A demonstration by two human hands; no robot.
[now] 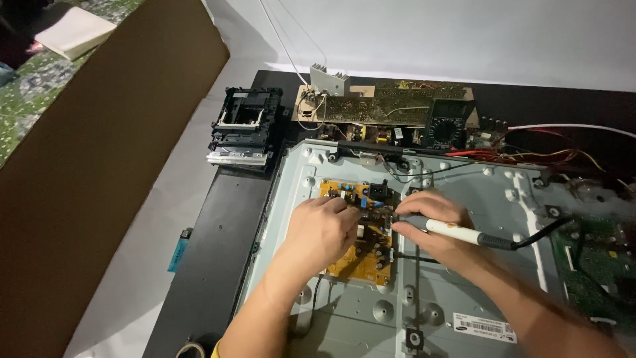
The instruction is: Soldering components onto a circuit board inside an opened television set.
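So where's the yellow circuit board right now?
In the head view, the yellow circuit board sits just left of centre on the grey metal panel, partly under the left hand, with the right hand and its white tool alongside.

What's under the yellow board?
The yellow board lies on the grey metal panel, which shows all round it. The left hand and right hand, holding a white probe, cover the board's middle; the parts beneath them are hidden.

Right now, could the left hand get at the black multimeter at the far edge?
Probably yes: the left hand rests on the yellow circuit board, and only open metal panel lies before the multimeter.
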